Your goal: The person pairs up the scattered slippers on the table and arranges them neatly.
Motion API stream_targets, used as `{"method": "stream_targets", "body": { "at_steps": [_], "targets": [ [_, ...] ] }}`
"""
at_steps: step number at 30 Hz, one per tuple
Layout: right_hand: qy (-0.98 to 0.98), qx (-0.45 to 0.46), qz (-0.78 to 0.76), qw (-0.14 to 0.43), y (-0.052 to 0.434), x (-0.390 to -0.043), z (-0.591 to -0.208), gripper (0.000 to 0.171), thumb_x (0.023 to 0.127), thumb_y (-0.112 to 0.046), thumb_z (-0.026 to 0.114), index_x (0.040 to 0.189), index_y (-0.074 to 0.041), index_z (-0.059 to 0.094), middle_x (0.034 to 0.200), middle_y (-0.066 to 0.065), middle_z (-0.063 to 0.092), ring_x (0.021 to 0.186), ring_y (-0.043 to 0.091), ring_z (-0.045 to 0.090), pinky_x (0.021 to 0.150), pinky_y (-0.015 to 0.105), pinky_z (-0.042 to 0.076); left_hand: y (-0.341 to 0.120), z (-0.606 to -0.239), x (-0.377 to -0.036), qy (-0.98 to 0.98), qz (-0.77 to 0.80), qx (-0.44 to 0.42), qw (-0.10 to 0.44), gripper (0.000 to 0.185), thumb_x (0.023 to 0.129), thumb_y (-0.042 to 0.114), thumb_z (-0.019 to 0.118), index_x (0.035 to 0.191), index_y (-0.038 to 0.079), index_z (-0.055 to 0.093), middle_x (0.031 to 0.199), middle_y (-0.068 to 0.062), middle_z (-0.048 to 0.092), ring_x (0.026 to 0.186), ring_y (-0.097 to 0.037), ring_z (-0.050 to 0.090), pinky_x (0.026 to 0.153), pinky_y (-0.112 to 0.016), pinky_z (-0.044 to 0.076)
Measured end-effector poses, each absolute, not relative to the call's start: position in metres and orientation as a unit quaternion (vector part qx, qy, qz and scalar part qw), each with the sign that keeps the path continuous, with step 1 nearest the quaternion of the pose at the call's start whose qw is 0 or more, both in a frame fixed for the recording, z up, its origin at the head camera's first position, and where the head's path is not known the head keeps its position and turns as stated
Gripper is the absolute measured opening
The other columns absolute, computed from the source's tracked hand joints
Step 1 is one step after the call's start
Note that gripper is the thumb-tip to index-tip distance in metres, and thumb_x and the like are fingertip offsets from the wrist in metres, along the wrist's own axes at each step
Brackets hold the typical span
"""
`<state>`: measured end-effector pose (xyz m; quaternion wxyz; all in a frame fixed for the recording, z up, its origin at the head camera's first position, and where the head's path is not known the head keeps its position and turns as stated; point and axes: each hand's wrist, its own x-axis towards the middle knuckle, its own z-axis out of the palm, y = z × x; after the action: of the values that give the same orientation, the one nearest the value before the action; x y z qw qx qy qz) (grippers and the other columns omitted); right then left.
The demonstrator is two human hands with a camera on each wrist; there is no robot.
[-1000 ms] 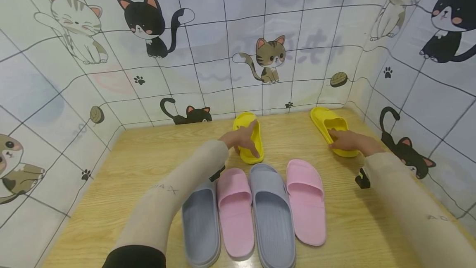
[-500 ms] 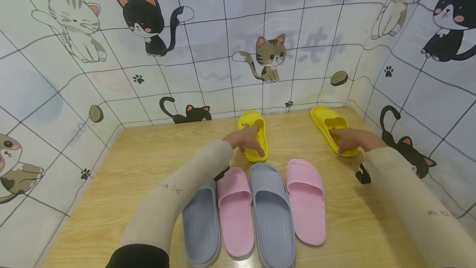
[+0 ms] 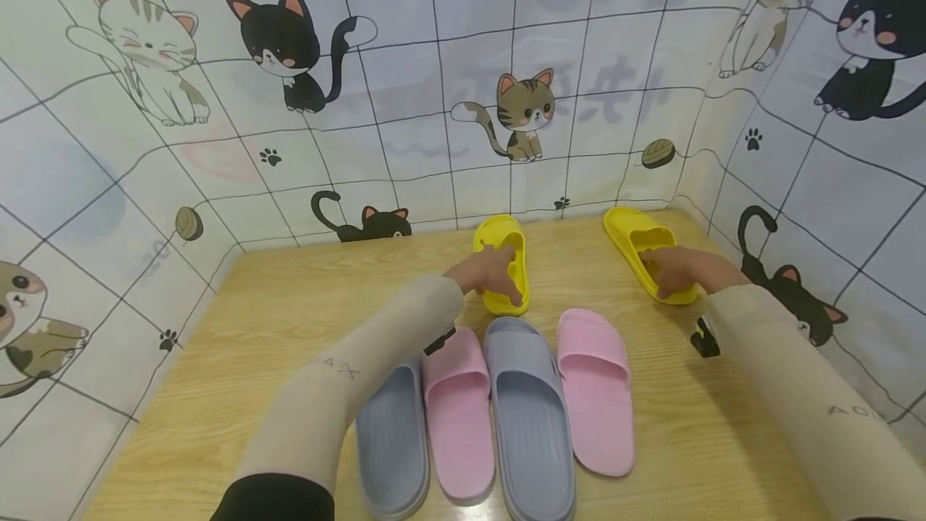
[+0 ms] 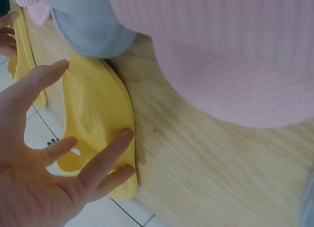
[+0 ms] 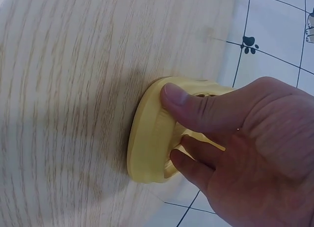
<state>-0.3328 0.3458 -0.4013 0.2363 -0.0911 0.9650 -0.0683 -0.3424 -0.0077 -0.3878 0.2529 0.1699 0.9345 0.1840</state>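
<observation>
Since a second ago the left yellow slipper (image 3: 502, 265) has slid rightward under the left hand (image 3: 489, 273), closing some of the gap to the right yellow slipper (image 3: 648, 252), which has barely shifted. The left hand lies on its slipper with fingers (image 4: 105, 156) spread wide and fairly straight over the outer edge, the thumb at the heel end. The right hand (image 3: 673, 270) holds its slipper, thumb (image 5: 196, 106) pressed on the rim and fingers curled into the strap opening. Just nearer than the left fingertips lies a row of four: grey slipper (image 3: 391, 436), pink slipper (image 3: 458, 410), a second grey slipper (image 3: 530, 416) and a second pink slipper (image 3: 596, 388), the middle grey toe nearly touching the left yellow heel. All rest on the wooden table (image 3: 275, 312); beyond the fingers stands the cat-print wall (image 3: 405, 103).
</observation>
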Motion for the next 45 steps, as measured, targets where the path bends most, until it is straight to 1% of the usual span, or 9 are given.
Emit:
{"method": "stream_targets", "body": {
  "at_steps": [5, 9, 16, 20, 23, 29, 38, 41, 45],
  "targets": [
    [0.964, -0.084, -0.078, 0.240, 0.346, -0.333, -0.400, 0.081, 0.090, -0.010, 0.071, 0.156, 0.009, 0.029, 0.150, 0.041, 0.040, 0.125, 0.053, 0.047, 0.113, 0.078, 0.029, 0.000, -0.389, -0.339, 0.938, 0.188, 0.168, 0.238, 0.107, 0.086, 0.035, 0.084, 0.166, 0.018, 0.015, 0.172, -0.026, -0.007, 0.124, -0.034, 0.055, 0.099, -0.041, 0.059],
    [0.965, -0.081, -0.078, 0.239, 0.344, -0.332, -0.398, 0.080, 0.091, -0.008, 0.071, 0.156, 0.010, 0.029, 0.150, 0.041, 0.041, 0.125, 0.052, 0.048, 0.114, 0.077, 0.028, 0.005, -0.389, -0.339, 0.939, 0.190, 0.166, 0.234, 0.105, 0.087, 0.036, 0.083, 0.166, 0.019, 0.016, 0.173, -0.024, -0.004, 0.133, -0.035, 0.051, 0.111, -0.045, 0.052],
    [0.966, -0.084, -0.069, 0.235, 0.341, -0.332, -0.395, 0.079, 0.090, -0.007, 0.072, 0.155, 0.011, 0.030, 0.150, 0.041, 0.041, 0.126, 0.054, 0.048, 0.114, 0.077, 0.029, 0.011, -0.390, -0.340, 0.939, 0.179, 0.194, 0.222, 0.101, 0.088, 0.039, 0.081, 0.165, 0.016, 0.020, 0.171, -0.015, 0.025, 0.155, -0.033, 0.031, 0.126, -0.050, 0.034],
    [0.966, -0.086, -0.065, 0.234, 0.341, -0.330, -0.392, 0.081, 0.089, -0.007, 0.074, 0.155, 0.011, 0.030, 0.149, 0.042, 0.040, 0.127, 0.056, 0.047, 0.114, 0.077, 0.029, 0.018, -0.392, -0.342, 0.939, 0.167, 0.223, 0.204, 0.094, 0.088, 0.040, 0.080, 0.161, 0.010, 0.029, 0.161, -0.014, 0.042, 0.148, -0.031, 0.041, 0.123, -0.047, 0.038],
    [0.965, -0.085, -0.064, 0.238, 0.340, -0.329, -0.391, 0.080, 0.090, -0.006, 0.072, 0.155, 0.011, 0.029, 0.150, 0.043, 0.038, 0.128, 0.057, 0.046, 0.114, 0.076, 0.029, 0.025, -0.395, -0.344, 0.937, 0.160, 0.238, 0.198, 0.092, 0.088, 0.040, 0.081, 0.159, 0.008, 0.032, 0.158, -0.014, 0.046, 0.143, -0.030, 0.046, 0.122, -0.047, 0.039],
    [0.964, -0.081, -0.066, 0.243, 0.340, -0.330, -0.393, 0.079, 0.090, -0.005, 0.071, 0.155, 0.011, 0.030, 0.151, 0.042, 0.038, 0.128, 0.055, 0.046, 0.115, 0.075, 0.029, 0.034, -0.397, -0.347, 0.938, 0.150, 0.238, 0.203, 0.097, 0.087, 0.039, 0.082, 0.162, 0.010, 0.027, 0.164, -0.015, 0.040, 0.149, -0.032, 0.041, 0.125, -0.048, 0.036],
    [0.968, -0.095, -0.059, 0.224, 0.338, -0.330, -0.393, 0.080, 0.085, -0.002, 0.072, 0.153, 0.012, 0.032, 0.147, 0.042, 0.043, 0.112, 0.044, 0.052, 0.114, 0.072, 0.036, 0.048, -0.394, -0.346, 0.940, 0.142, 0.241, 0.197, 0.095, 0.087, 0.039, 0.082, 0.160, 0.010, 0.028, 0.166, -0.020, 0.033, 0.151, -0.035, 0.038, 0.125, -0.050, 0.035],
    [0.968, -0.100, -0.064, 0.223, 0.339, -0.329, -0.394, 0.082, 0.084, -0.001, 0.074, 0.153, 0.013, 0.032, 0.150, 0.043, 0.039, 0.118, 0.046, 0.051, 0.114, 0.071, 0.035, 0.055, -0.396, -0.345, 0.942, 0.145, 0.227, 0.202, 0.100, 0.087, 0.040, 0.082, 0.163, 0.013, 0.022, 0.170, -0.023, 0.020, 0.152, -0.038, 0.037, 0.124, -0.052, 0.036],
    [0.967, -0.097, -0.073, 0.225, 0.338, -0.328, -0.395, 0.081, 0.085, -0.001, 0.073, 0.153, 0.013, 0.032, 0.152, 0.042, 0.037, 0.121, 0.047, 0.050, 0.115, 0.071, 0.035, 0.063, -0.398, -0.344, 0.946, 0.140, 0.217, 0.196, 0.105, 0.087, 0.042, 0.082, 0.164, 0.013, 0.017, 0.171, -0.029, 0.007, 0.146, -0.038, 0.046, 0.121, -0.050, 0.041]
  ]
}}
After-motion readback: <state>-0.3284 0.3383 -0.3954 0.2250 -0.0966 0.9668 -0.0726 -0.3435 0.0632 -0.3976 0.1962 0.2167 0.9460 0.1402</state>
